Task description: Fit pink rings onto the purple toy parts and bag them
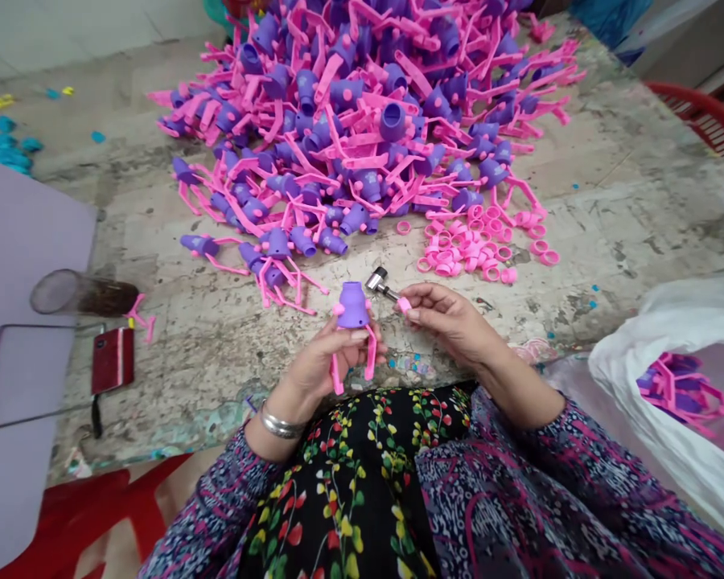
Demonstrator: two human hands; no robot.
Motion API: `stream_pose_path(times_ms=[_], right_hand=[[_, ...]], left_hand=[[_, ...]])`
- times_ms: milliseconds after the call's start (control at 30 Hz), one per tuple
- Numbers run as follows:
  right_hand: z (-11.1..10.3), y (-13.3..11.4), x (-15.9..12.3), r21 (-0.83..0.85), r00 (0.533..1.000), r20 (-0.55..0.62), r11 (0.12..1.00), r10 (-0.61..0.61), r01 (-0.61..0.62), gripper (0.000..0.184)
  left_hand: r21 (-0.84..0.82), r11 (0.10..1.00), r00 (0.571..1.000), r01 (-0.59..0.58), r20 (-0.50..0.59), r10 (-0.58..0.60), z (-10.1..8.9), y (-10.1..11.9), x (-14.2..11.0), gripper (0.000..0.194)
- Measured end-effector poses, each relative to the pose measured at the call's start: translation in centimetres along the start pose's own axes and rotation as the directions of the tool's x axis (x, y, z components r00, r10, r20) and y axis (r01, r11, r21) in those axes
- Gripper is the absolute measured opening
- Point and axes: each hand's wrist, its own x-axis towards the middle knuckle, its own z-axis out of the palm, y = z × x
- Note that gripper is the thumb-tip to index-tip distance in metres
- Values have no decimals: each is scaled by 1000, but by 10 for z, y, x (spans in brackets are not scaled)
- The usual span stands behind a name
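My left hand [326,354] is closed on a purple plastic doll torso [353,305] with pink arms hanging down, its narrow neck pointing up. To its right, my right hand [452,318] pinches a small pink plastic ring [404,305] between thumb and fingertips. A small hammer [379,281] with a metal head lies on the table just beyond the ring. Farther back, several loose pink rings [471,249] sit in a small heap. Behind them rises a large pile of purple torsos with pink limbs [338,129].
On the right, an open white sack [615,362] holds more purple and pink pieces. To the left are a glass with dark drink [66,293], a red phone-like device [113,358] and a lilac panel [24,241]. Blue pieces [3,145] lie at the far left.
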Motion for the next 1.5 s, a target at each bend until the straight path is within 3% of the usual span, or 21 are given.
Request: stream_pose_path(times_ms=[100, 200, 333, 467, 567, 833, 1500], right_hand=[[7, -2, -6, 238, 989, 68, 961, 130, -143, 29], [9, -3, -8, 378, 973, 140, 898, 184, -225, 24], [11, -2, -10, 472, 962, 186, 841, 198, -264, 19], [12, -1, -16, 481, 956, 204, 829, 210, -285, 22], [10, 0, -21, 465, 956, 225, 841, 189, -276, 26], [7, 0, -27, 481, 957, 236, 835, 169, -266, 28], [4, 3, -32, 460, 946, 306, 853, 109, -247, 26]], left_hand=[[119, 993, 999, -13, -43, 18, 4, -1, -4, 35], [362, 927, 986, -96, -93, 138, 6, -1, -10, 37], [660, 731, 967, -176, -23, 254, 5, -3, -16, 36], [835, 504, 949, -220, 65, 308, 4, -6, -22, 35], [861, 439, 935, -255, 104, 339, 3, -6, -24, 37], [858, 446, 934, -254, 99, 342, 2, -8, -30, 34], [913, 202, 880, -354, 252, 403, 4, -7, -33, 38]])
